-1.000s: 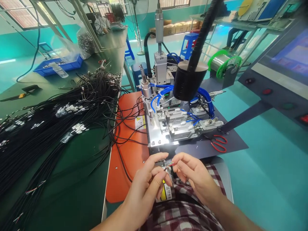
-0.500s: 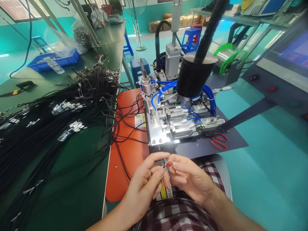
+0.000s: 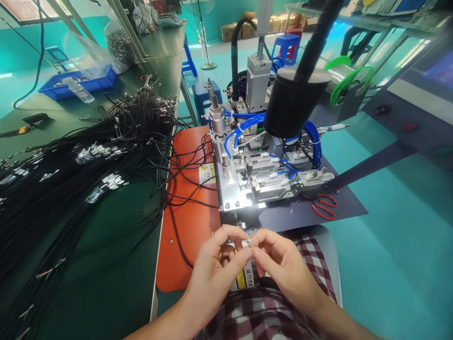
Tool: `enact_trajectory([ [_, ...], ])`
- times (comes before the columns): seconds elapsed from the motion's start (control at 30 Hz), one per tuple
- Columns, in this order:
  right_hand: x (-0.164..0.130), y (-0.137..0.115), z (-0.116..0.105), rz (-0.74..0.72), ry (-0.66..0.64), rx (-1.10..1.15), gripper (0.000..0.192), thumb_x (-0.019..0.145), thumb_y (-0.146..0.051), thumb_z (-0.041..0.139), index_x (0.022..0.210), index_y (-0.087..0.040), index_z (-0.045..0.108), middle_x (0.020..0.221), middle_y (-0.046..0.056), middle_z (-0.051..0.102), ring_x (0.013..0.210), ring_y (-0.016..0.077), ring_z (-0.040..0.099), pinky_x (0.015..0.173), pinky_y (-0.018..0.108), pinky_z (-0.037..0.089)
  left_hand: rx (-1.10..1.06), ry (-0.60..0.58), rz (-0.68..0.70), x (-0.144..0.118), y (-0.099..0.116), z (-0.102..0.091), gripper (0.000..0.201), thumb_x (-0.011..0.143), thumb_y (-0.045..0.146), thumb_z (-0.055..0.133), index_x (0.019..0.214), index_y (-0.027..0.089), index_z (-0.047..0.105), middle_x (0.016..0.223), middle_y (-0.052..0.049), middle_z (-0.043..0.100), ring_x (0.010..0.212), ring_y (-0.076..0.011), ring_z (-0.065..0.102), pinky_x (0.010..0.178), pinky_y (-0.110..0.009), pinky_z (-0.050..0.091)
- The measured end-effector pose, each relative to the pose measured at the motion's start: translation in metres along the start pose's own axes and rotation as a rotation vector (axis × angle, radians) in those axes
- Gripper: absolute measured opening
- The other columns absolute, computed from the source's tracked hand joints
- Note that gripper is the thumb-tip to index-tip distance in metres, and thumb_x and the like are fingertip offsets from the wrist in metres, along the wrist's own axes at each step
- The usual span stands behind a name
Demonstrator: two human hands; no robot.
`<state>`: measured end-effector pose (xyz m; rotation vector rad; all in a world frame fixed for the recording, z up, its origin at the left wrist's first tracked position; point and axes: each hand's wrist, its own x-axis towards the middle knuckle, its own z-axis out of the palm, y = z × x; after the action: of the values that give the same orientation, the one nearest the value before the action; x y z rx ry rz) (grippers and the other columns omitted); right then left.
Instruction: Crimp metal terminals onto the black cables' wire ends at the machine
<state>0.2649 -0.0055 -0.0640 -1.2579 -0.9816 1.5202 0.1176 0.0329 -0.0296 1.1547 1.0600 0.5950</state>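
Observation:
Thumb and fingers of my left hand [image 3: 219,267] are pinched around the end of a thin cable, in front of the machine's lower edge. My right hand [image 3: 285,264] meets it from the other side, its thumb and forefinger closed on the fine wires [image 3: 249,242] at the tip. Only a tiny pale bit of these wires shows; the fingers hide the rest. The pressing machine [image 3: 262,184] with metal slides and blue air tubes stands just beyond both hands. Below them is a yellow and white label [image 3: 244,277].
Black cables [image 3: 46,198] with metal connectors cover much of the green table [image 3: 116,264] at left. A blue tray [image 3: 79,85] lies farther back. Red-handled pliers [image 3: 324,207] rest right of the machine. A black cylinder [image 3: 297,104] hangs above; a control panel [image 3: 406,108] stands at right.
My right fingers have shifted and bent inward, bringing both thumbs together at the wire tip. The coloured wires seen before are now mostly covered. The camera view has moved slightly.

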Motion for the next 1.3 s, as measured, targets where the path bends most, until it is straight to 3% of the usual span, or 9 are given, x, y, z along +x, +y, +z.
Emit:
enact_trajectory([
  [0.13, -0.004, 0.001, -0.001, -0.098, 0.015, -0.156, 0.012, 0.091, -0.027, 0.051, 0.082, -0.019, 0.054, 0.067, -0.004, 0.049, 0.059, 0.0105, 0.047, 0.057, 0.023, 0.039, -0.052, -0.006, -0.108, 0.000, 0.002, -0.001, 0.027, 0.084, 0.042, 0.058, 0.075, 0.016, 0.054, 0.050, 0.007, 0.036, 0.046, -0.0063, 0.030, 0.043, -0.020, 0.020],
  [0.3, -0.007, -0.003, -0.002, -0.230, -0.015, -0.262, 0.014, 0.091, -0.021, 0.049, 0.077, -0.020, 0.052, 0.072, -0.002, 0.050, 0.065, 0.0121, 0.047, 0.060, 0.024, 0.039, -0.108, -0.021, -0.156, 0.000, -0.004, -0.003, 0.029, 0.084, 0.041, 0.059, 0.073, 0.015, 0.055, 0.051, 0.007, 0.037, 0.050, -0.0065, 0.026, 0.047, -0.022, 0.017],
  [0.53, -0.004, -0.002, -0.004, -0.114, -0.045, -0.174, 0.010, 0.089, -0.022, 0.051, 0.080, -0.019, 0.052, 0.069, -0.003, 0.049, 0.063, 0.0120, 0.046, 0.061, 0.025, 0.039, -0.128, -0.019, -0.174, 0.003, -0.006, -0.002, 0.027, 0.084, 0.040, 0.060, 0.074, 0.016, 0.056, 0.051, 0.008, 0.031, 0.050, -0.0069, 0.021, 0.047, -0.022, 0.015],
  [0.7, -0.003, -0.009, -0.001, 0.020, -0.031, -0.056, 0.012, 0.085, -0.027, 0.054, 0.078, -0.018, 0.052, 0.062, -0.005, 0.046, 0.055, 0.0105, 0.044, 0.053, 0.023, 0.037, -0.153, -0.031, -0.177, 0.002, -0.004, -0.002, 0.026, 0.082, 0.040, 0.061, 0.075, 0.016, 0.056, 0.050, 0.008, 0.032, 0.049, -0.0069, 0.022, 0.046, -0.023, 0.014],
  [1.3, 0.002, -0.001, 0.009, 0.084, 0.052, -0.008, 0.024, 0.085, -0.037, 0.057, 0.071, -0.018, 0.053, 0.059, -0.005, 0.043, 0.054, 0.0098, 0.037, 0.050, 0.022, 0.032, -0.295, -0.040, -0.281, 0.010, -0.010, -0.008, 0.019, 0.080, 0.032, 0.065, 0.075, 0.015, 0.058, 0.048, 0.009, 0.029, 0.047, -0.0056, 0.019, 0.045, -0.022, 0.013],
])
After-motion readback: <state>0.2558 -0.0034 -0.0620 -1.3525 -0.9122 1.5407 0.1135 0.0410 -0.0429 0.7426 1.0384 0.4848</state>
